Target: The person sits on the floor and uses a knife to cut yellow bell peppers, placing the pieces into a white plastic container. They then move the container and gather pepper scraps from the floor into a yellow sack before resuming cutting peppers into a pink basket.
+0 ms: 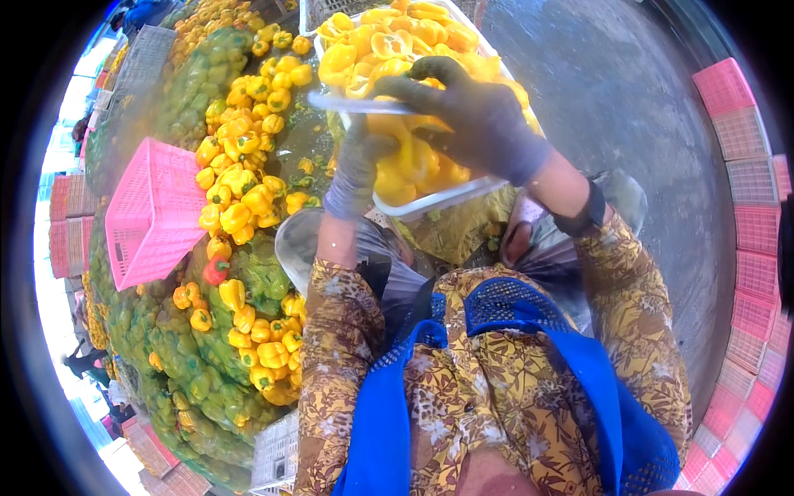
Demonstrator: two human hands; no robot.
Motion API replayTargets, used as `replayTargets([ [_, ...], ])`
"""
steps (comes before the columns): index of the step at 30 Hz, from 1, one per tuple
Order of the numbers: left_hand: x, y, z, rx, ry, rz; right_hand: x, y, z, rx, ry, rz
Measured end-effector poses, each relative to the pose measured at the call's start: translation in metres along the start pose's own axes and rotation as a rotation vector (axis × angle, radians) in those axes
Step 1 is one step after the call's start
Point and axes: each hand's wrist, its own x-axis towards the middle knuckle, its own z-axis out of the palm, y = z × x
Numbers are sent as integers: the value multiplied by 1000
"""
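My right hand (475, 120), in a dark grey glove, is closed on a knife (351, 103) whose pale, narrow blade points left and is smeared by motion. My left hand (356, 169), also gloved, is just below the blade with its fingers curled in. What it holds, if anything, I cannot make out. Both hands are over the near part of a white crate (401, 208) between my knees. Halved yellow bell peppers (393, 41) fill it, many with the cut side showing.
Whole yellow bell peppers (236, 186) lie heaped on my left, beside green net sacks (157, 364) of peppers. A pink basket (157, 211) leans tilted on the heap. Wet grey floor (595, 99) extends on my right, with stacked pink and white crates (757, 273) along its edge.
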Motion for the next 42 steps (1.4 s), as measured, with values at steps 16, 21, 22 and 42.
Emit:
replayTargets([
  [16,-33,12,14,-35,-207,-347,-12,0,-13,459,-255,82],
  [21,-40,-11,19,-302,-211,-344,-34,9,0,881,-313,443],
  [22,-40,-12,23,-395,-219,-343,-42,8,-3,995,-400,732],
  [42,-20,2,19,-490,176,135,41,16,31,759,-426,647],
])
